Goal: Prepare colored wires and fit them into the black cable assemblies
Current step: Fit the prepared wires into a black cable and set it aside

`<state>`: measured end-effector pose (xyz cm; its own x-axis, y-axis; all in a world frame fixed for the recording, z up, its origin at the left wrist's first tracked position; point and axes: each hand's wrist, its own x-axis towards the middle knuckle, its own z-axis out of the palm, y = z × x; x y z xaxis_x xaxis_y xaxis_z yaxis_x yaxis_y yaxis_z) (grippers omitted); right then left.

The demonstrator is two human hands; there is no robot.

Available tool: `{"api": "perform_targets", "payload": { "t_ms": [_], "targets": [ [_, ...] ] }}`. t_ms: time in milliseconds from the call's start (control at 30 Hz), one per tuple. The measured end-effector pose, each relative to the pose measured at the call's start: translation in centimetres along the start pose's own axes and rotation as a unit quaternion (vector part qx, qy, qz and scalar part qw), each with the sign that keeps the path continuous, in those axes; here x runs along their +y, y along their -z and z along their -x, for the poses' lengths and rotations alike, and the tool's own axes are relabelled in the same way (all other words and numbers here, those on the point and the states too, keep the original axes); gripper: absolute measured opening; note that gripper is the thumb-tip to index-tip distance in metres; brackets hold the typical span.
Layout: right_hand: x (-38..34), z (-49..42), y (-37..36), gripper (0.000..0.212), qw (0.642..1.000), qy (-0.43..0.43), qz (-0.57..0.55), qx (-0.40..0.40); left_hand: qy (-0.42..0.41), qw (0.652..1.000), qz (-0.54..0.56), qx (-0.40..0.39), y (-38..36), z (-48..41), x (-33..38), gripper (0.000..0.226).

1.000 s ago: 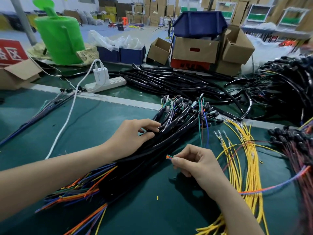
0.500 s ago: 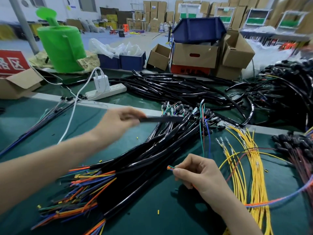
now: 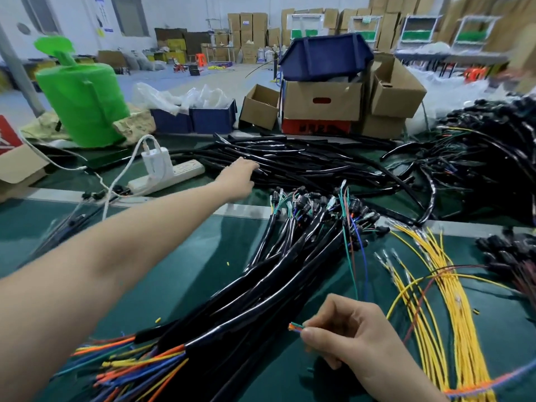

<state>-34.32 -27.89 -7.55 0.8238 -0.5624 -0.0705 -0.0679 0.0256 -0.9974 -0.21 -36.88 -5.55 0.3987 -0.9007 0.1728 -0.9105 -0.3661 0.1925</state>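
Your left hand [image 3: 240, 175], lifting a black sleeve above the near cable assemblies [image 3: 275, 280] half a second ago, now lies fingers outstretched on the far pile of black sleeves [image 3: 304, 163], while your right hand [image 3: 353, 335] still pinches the coloured wire ends [image 3: 295, 326], seemingly awaiting a sleeve.

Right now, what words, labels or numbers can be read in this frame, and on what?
Nothing reads clearly.
Red sign: white strokes, cut off by the frame edge.
Red box: dark print, blurred.
Wall posters: too small.
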Motion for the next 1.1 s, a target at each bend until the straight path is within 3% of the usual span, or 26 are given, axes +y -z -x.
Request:
{"api": "perform_targets", "payload": {
  "t_ms": [167, 267, 367, 433, 533, 733, 767, 833, 967, 1033, 1100],
  "targets": [
    [-0.1, -0.2, 0.0, 0.021, 1.000, -0.010, -0.012, -0.002, 0.002, 0.997, -0.071, 0.013, -1.6, -2.9, 0.4, 0.035],
    [-0.2, -0.3, 0.1, 0.021, 1.000, -0.015, -0.012, -0.011, -0.007, 0.993, -0.100, 0.060, -1.6, -3.3, 0.7, 0.017],
    [-0.3, -0.2, 0.1, 0.021, 1.000, -0.012, -0.010, -0.012, -0.074, 0.972, -0.178, 0.137, -0.7, -3.4, 0.1, 0.016],
    [-0.2, -0.2, 0.1, 0.022, 1.000, -0.004, -0.006, -0.007, -0.116, 0.973, -0.097, 0.176, 0.9, -2.8, -0.2, 0.017],
    [-0.4, 0.0, 0.0, 0.024, 1.000, 0.003, -0.007, -0.001, -0.139, 0.961, 0.120, 0.208, 4.5, -0.9, 1.0, 0.015],
    [-0.6, 0.4, -0.5, 0.016, 1.000, 0.013, -0.009, 0.015, -0.216, 0.832, 0.317, 0.400, 14.7, 5.2, 7.8, 0.023],
    [-0.7, 0.5, -0.7, 0.016, 1.000, 0.017, -0.007, 0.019, -0.228, 0.835, 0.308, 0.396, 15.7, 6.9, 8.7, 0.027],
    [-0.7, 0.6, -0.8, 0.015, 0.999, 0.027, 0.000, 0.026, -0.248, 0.876, 0.237, 0.339, 15.8, 10.9, 9.7, 0.039],
    [-0.3, 0.8, -0.4, 0.016, 0.998, 0.033, -0.032, 0.048, -0.243, 0.962, 0.114, 0.052, 10.7, 17.9, 9.2, 0.032],
    [0.1, 0.8, -0.2, 0.014, 0.996, 0.037, -0.063, 0.053, -0.203, 0.974, 0.070, -0.077, 8.0, 19.9, 8.8, 0.026],
    [0.2, 0.9, 0.0, 0.007, 0.995, 0.042, -0.075, 0.045, -0.168, 0.974, 0.073, -0.132, 6.2, 21.1, 8.5, 0.025]
  ]
}}
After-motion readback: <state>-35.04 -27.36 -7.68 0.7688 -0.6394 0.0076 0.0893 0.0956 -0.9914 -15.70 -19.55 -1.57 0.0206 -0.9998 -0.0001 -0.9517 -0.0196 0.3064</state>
